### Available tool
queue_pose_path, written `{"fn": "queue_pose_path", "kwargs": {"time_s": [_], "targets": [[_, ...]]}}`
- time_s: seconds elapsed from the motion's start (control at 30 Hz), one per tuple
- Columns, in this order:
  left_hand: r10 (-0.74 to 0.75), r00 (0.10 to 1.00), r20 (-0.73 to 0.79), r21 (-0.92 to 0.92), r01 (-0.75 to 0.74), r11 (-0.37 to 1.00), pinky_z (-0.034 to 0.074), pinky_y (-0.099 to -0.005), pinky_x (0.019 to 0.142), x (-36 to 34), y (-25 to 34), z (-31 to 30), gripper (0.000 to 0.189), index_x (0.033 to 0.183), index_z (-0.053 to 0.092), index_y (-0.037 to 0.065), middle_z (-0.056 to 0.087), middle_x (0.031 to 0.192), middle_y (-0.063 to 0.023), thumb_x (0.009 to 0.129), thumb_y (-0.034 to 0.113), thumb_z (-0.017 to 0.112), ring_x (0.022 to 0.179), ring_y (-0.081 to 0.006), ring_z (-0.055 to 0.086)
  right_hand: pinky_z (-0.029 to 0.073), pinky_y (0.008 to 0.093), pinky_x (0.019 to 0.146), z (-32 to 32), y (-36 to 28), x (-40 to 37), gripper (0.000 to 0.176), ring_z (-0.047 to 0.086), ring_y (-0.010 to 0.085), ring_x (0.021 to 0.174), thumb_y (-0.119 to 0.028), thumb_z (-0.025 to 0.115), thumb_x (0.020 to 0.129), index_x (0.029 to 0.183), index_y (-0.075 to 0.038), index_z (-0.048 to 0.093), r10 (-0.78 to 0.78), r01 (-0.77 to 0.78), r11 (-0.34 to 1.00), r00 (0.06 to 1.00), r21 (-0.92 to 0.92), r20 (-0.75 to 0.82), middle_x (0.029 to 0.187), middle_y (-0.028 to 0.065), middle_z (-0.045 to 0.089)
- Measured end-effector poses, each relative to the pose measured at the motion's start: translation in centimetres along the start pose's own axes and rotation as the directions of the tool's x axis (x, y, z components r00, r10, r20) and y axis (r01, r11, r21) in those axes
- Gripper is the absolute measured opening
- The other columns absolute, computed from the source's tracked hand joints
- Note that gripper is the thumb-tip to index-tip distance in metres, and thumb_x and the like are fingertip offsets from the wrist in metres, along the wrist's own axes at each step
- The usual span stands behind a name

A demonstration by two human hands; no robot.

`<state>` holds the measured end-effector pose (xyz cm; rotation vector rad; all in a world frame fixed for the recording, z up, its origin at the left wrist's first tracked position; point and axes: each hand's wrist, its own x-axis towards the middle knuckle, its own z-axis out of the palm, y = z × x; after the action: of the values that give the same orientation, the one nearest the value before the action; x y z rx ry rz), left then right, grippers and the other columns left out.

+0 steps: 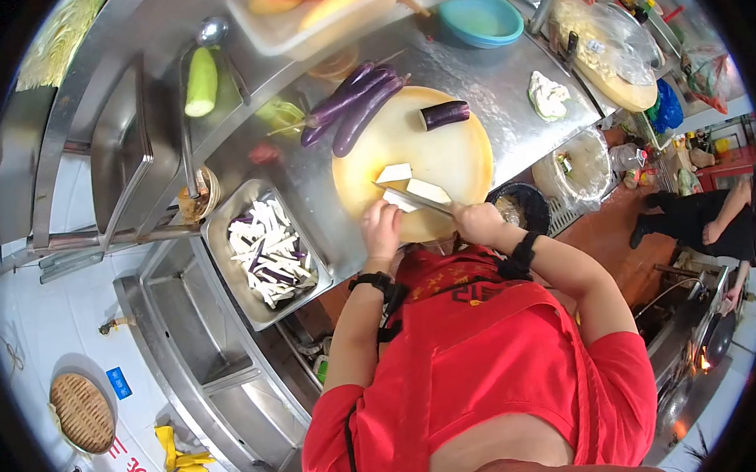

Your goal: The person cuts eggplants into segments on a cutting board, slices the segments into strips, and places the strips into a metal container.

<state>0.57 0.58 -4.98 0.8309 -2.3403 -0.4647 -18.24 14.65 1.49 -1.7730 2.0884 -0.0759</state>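
Note:
My right hand [480, 225] grips a kitchen knife [427, 203], its blade lying across pale pieces of cut eggplant on a round cutting board [468, 169]. The fingers of my left hand [381, 229] are bent and pressed on an eggplant piece [400, 202] at the board's near edge. Two more cut pieces lie close to the blade, one of them a white slab [394, 173]. A dark purple eggplant chunk [445, 115] rests at the far right of the board. Several whole eggplants [364, 110] overlap the board's far left edge.
Left of the board is a steel tray [319, 282] of eggplant strips [265, 249]. A turquoise bowl [480, 19] and a crumpled white cloth [548, 95] sit on the steel counter. Sinks [183, 316] are at lower left. At right, another person [706, 217] stands near a lit stove.

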Motion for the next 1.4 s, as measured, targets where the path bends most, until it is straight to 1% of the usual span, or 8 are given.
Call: {"fn": "queue_pose_path", "kwargs": {"time_s": [0.07, 0.6, 0.67, 0.93, 1.03, 1.2, 1.27, 1.4], "targets": [[0.028, 0.998, -0.053, 0.01, -0.028, 1.0, 0.044, -0.0412, 0.079, 0.1, 0.3, 0.0, 0.017, 0.088, 0.061, 0.011, 0.057, 0.1, -0.008, 0.073, 0.011, 0.069, 0.092, -0.0307, 0.055, 0.05, 0.0412, 0.051, -1.1, 0.5, -1.4, 0.019, 0.065, 0.0301, 0.059, -0.017, 0.052, 0.079, 0.091, -0.003, 0.052, 0.007, -0.008, 1.0, 1.0, 0.026, 0.009, 0.066, 0.0165, 0.063], [0.001, 1.0, -0.002, 0.017, -0.001, 1.0, 0.041, -0.0397, 0.085, -0.1, 0.0, -0.2, 0.016, 0.093, 0.061, 0.008, 0.055, 0.103, -0.0094, 0.078, 0.015, 0.066, 0.097, -0.0295, 0.053, 0.05, 0.042, 0.051, -0.2, -0.1, -0.3, 0.018, 0.064, 0.0307, 0.057, -0.019, 0.049, 0.082, 0.09, -0.003, 0.05, -0.044, 0.047, 0.998, 0.997, 0.044, -0.061, 0.065, 0.0152, 0.063], [-0.112, 0.994, -0.019, -0.152, 0.107, 0.983, 0.042, -0.0398, 0.085, -0.5, -0.3, -0.2, 0.019, 0.095, 0.06, 0.006, 0.055, 0.105, -0.0114, 0.079, 0.014, 0.065, 0.097, -0.0311, 0.053, 0.049, 0.0432, 0.049, -1.5, 0.0, -1.3, 0.02, 0.063, 0.032, 0.056, -0.021, 0.048, 0.084, 0.09, -0.002, 0.05, -0.003, 0.007, 0.996, 0.999, 0.093, -0.041, 0.063, 0.0163, 0.062], [-0.173, 0.983, -0.053, -0.113, 0.167, 0.979, 0.042, -0.0405, 0.085, 0.2, 0.0, -0.9, 0.02, 0.095, 0.059, 0.004, 0.055, 0.106, -0.0118, 0.079, 0.014, 0.065, 0.098, -0.0317, 0.053, 0.049, 0.042, 0.049, 1.5, -1.1, 2.1, 0.024, 0.063, 0.0327, 0.056, -0.023, 0.047, 0.085, 0.09, -0.001, 0.05, -0.119, 0.119, 0.993, 0.993, 0.006, -0.025, 0.063, 0.0176, 0.062], [-0.193, 0.981, -0.021, -0.01, 0.193, 0.981, 0.04, -0.0417, 0.087, 0.5, 0.5, -0.2, 0.02, 0.094, 0.06, 0.006, 0.054, 0.109, -0.0105, 0.078, 0.015, 0.066, 0.102, -0.0311, 0.051, 0.05, 0.0421, 0.05, 1.3, -1.3, 1.9, 0.025, 0.063, 0.0337, 0.057, -0.024, 0.048, 0.085, 0.093, -0.001, 0.05, -0.065, 0.065, 0.997, 0.998, -0.033, 0.01, 0.064, 0.0168, 0.062], [-0.21, 0.978, -0.002, 0.039, 0.21, 0.977, 0.038, -0.043, 0.089, 1.0, 0.4, 0.0, 0.023, 0.094, 0.06, 0.008, 0.052, 0.114, -0.0091, 0.075, 0.017, 0.068, 0.107, -0.0307, 0.048, 0.049, 0.0466, 0.054, -1.8, 0.6, -1.1, 0.025, 0.061, 0.0364, 0.06, -0.027, 0.048, 0.087, 0.095, -0.004, 0.05, -0.021, 0.041, 0.987, 0.992, 0.155, -0.126, 0.064, 0.0182, 0.061], [-0.152, 0.983, -0.099, 0.016, 0.155, 0.988, 0.039, -0.0422, 0.088, 1.6, 0.8, 0.0, 0.025, 0.095, 0.06, 0.009, 0.052, 0.113, -0.0098, 0.074, 0.018, 0.069, 0.106, -0.0307, 0.048, 0.047, 0.0487, 0.054, -2.6, 2.2, -2.4, 0.023, 0.059, 0.0383, 0.058, -0.026, 0.05, 0.087, 0.089, -0.003, 0.049, 0.0, 0.035, 0.984, 0.981, 0.176, -0.195, 0.061, 0.0202, 0.058], [-0.01, 1.0, -0.005, -0.016, 0.01, 1.0, 0.038, -0.0419, 0.089, 3.5, 2.1, -0.3, 0.027, 0.095, 0.061, 0.01, 0.052, 0.113, -0.0084, 0.073, 0.022, 0.07, 0.107, -0.0291, 0.047, 0.047, 0.05, 0.055, -3.8, 4.7, -3.6, 0.022, 0.059, 0.0393, 0.059, -0.024, 0.053, 0.085, 0.084, -0.002, 0.05, 0.158, -0.112, 0.969, 0.966, 0.222, -0.204, 0.06, 0.0224, 0.057]]}}
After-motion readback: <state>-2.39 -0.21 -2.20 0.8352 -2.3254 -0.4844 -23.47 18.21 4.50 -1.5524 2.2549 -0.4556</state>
